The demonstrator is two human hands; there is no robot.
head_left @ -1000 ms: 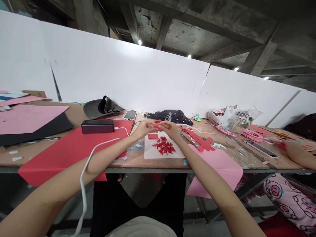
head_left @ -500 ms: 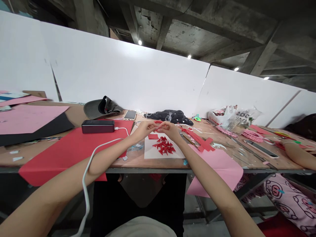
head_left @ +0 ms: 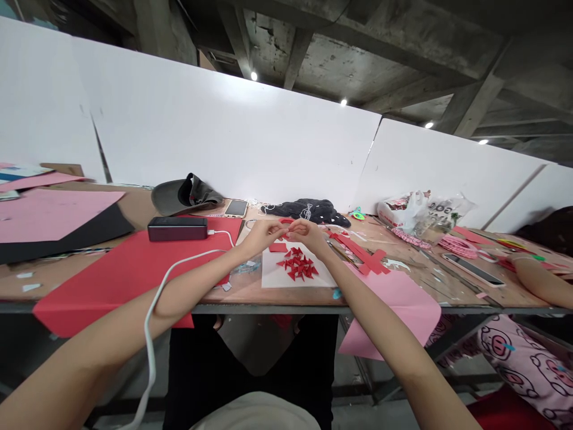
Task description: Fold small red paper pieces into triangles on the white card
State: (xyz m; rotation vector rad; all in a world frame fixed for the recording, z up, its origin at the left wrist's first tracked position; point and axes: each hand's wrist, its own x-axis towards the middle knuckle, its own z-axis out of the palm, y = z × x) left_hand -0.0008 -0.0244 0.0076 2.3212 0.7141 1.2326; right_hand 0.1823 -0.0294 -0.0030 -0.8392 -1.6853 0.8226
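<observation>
My left hand and my right hand meet fingertip to fingertip above the table. Both are closed in a pinch on a small piece of red paper, mostly hidden by the fingers. Below them a white sheet bears a pile of small folded red paper pieces with pointed corners. A flat red paper rectangle lies at that sheet's upper left. Red paper strips rest crossed to the right of my right hand.
A black power bank with a white cable sits on red paper; the cable crosses my left forearm. A cap, a phone and dark cloth lie behind. Another person's arm rests at far right.
Both hands stay at nearly the same spot, with a slight shift of the right fingers around the red paper. The pile looks the same.
</observation>
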